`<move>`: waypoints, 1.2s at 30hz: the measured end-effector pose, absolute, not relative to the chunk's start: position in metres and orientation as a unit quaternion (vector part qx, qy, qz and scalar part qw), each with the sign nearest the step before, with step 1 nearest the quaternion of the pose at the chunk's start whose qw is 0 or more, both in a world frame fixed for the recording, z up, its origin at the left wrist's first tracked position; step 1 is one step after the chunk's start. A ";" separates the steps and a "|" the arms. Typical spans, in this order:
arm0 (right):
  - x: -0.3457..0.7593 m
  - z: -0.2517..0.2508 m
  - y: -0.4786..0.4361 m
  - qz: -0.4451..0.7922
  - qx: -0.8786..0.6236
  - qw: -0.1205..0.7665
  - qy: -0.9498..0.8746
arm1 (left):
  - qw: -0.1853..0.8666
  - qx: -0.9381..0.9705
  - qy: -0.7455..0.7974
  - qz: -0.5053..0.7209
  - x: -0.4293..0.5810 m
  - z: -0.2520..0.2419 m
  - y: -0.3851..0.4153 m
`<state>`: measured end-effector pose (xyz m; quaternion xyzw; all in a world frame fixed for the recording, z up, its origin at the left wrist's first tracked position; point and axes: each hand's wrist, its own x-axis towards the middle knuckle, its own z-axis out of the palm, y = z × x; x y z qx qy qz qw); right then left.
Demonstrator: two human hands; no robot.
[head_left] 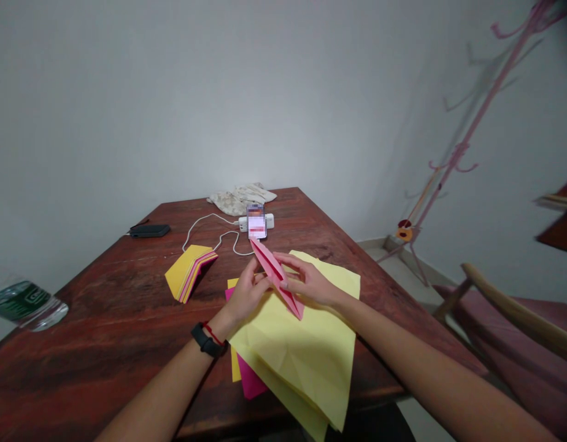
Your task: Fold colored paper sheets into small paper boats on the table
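A folded piece of pink paper [290, 299] is held up between my two hands, its layers parted along a slit. My left hand [249, 288] grips its left side with bent fingers. From the right, my right hand [308, 279] pinches the same paper with thumb and fingers. Below both hands lie pale yellow paper sheets [306, 350], creased and overlapping. Magenta paper [250, 376] sticks out under them at the left. Farther left stands a bundle of folded yellow and pink papers [186, 270].
A phone [256, 222] leans upright against a white charger [270, 221] with cables. Behind it lies a crumpled cloth [242, 197]. A black power bank [150, 231] and a plastic bottle [28, 305] are at the left of the wooden table [127, 344]. A chair [509, 331] stands right.
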<state>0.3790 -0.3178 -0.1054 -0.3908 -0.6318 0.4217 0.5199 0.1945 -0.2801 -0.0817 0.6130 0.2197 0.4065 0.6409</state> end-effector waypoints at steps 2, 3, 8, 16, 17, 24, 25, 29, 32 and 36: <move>0.379 -0.105 -0.318 0.431 -0.381 0.526 -0.627 | 0.630 0.609 0.228 0.424 0.195 -0.084 -0.279; 0.379 -0.105 -0.318 0.434 -0.377 0.527 -0.626 | 0.620 0.608 0.235 0.438 0.195 -0.085 -0.278; 0.380 -0.103 -0.318 0.419 -0.375 0.534 -0.632 | 0.583 0.618 0.263 0.457 0.197 -0.093 -0.274; 0.378 -0.107 -0.322 0.415 -0.366 0.510 -0.659 | 0.497 0.694 0.282 0.438 0.202 -0.103 -0.272; 0.378 -0.108 -0.322 0.405 -0.367 0.508 -0.666 | 0.494 0.696 0.281 0.438 0.202 -0.104 -0.271; 0.381 -0.107 -0.318 0.345 -0.381 0.530 -0.675 | 0.501 0.673 0.276 0.470 0.200 -0.104 -0.268; 0.381 -0.107 -0.317 0.331 -0.384 0.545 -0.667 | 0.497 0.669 0.277 0.478 0.200 -0.103 -0.268; 0.379 -0.109 -0.313 0.305 -0.427 0.586 -0.617 | 0.481 0.676 0.269 0.489 0.195 -0.099 -0.269; 0.377 -0.109 -0.313 0.285 -0.450 0.583 -0.613 | 0.445 0.705 0.247 0.493 0.192 -0.097 -0.272; 0.376 -0.107 -0.315 0.247 -0.437 0.572 -0.648 | 0.361 0.786 0.204 0.458 0.190 -0.097 -0.278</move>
